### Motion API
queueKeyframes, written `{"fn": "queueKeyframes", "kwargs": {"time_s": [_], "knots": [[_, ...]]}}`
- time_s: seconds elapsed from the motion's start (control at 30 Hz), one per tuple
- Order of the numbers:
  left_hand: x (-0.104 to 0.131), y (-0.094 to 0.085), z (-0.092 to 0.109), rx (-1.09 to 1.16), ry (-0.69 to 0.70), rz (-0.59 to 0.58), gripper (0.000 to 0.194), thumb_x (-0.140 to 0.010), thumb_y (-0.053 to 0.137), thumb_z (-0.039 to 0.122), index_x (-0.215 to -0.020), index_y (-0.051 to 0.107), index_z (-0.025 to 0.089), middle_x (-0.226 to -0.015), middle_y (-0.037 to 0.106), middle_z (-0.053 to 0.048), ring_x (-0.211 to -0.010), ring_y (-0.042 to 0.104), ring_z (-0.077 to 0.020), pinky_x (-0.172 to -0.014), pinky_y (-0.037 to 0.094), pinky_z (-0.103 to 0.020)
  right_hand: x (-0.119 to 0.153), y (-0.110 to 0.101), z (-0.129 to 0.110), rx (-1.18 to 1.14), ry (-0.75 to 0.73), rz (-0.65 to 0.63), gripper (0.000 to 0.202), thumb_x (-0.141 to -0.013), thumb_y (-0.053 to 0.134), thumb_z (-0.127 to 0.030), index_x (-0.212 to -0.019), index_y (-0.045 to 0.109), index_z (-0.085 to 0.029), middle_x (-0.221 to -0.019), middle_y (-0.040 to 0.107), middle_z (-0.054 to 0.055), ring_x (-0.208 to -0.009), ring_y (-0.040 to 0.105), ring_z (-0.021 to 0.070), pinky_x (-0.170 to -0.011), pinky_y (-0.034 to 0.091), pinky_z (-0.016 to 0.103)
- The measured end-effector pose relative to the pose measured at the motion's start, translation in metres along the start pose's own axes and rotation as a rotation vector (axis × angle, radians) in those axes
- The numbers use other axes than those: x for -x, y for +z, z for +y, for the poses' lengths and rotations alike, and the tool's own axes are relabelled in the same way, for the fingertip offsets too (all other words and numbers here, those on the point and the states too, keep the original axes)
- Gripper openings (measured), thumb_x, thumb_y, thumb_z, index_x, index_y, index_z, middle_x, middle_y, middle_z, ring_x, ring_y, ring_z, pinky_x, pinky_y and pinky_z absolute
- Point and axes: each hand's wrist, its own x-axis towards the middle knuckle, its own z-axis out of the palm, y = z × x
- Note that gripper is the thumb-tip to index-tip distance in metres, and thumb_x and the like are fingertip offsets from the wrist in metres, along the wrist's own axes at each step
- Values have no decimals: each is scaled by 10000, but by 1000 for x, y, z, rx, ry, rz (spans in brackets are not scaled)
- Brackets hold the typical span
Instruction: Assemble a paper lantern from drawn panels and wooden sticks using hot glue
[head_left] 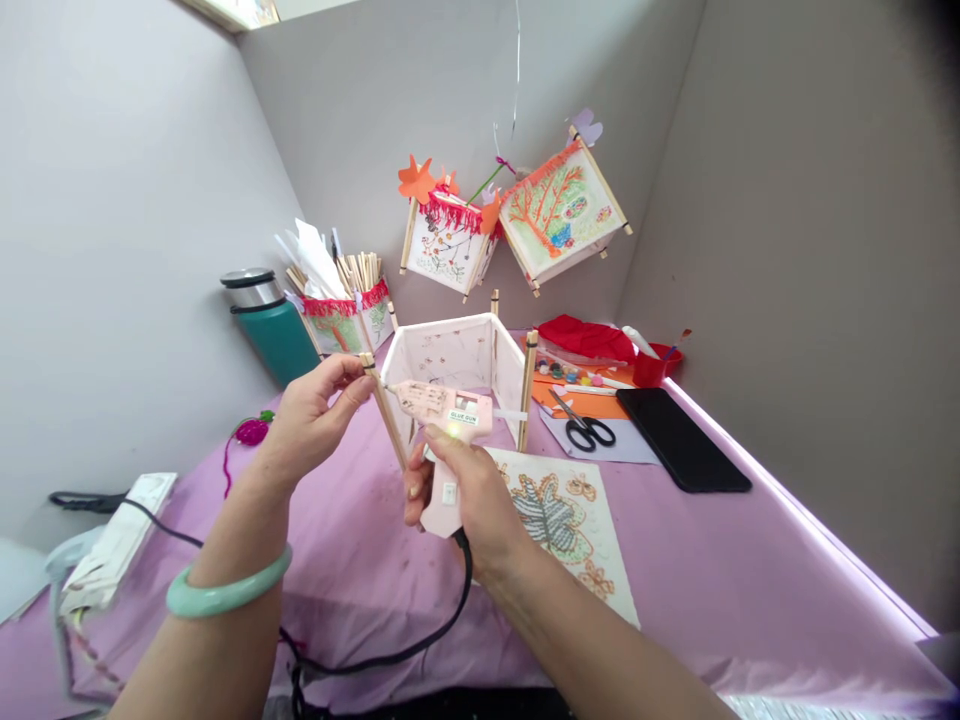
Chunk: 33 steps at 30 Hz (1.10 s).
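My right hand is wrapped round the handle of a pale pink glue gun, whose nozzle points left. A clear glue stick pokes out of its back end. The nozzle tip is close to the front left wooden post of a white-panelled lantern frame; whether it touches is unclear. My left hand pinches the top of that post between thumb and fingers. In front of the frame lies a sheet with a leaf drawing, partly covered by my right hand and forearm.
Black scissors and a black phone-like slab lie on the right. Two decorated lanterns hang behind. A teal bottle and a holder of sticks stand back left. A power strip lies left; the gun's cord crosses the front.
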Motion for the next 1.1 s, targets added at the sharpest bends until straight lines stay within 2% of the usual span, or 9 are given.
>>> {"fn": "queueKeyframes", "kwargs": {"time_s": [0.53, 1.1], "knots": [[0, -1, 1, -13, -13, -4, 144, -859, 526, 337, -906, 566, 207, -810, 581, -4, -768, 556, -142, -692, 458, -257, 0, -4, 5, 16, 14, 20, 357, -759, 589, -490, -669, 565, -146, -501, 560, -17, -386, 544, 110, -391, 404, 206], [0, -2, 2, -21, -9, -21, 149, -869, 523, 345, -908, 562, 206, -798, 573, -4, -755, 546, -136, -690, 444, -258, 5, -11, 14, 21, 44, 71, 391, -735, 599, -528, -649, 558, -148, -497, 560, -22, -379, 541, 105, -374, 376, 196]]}}
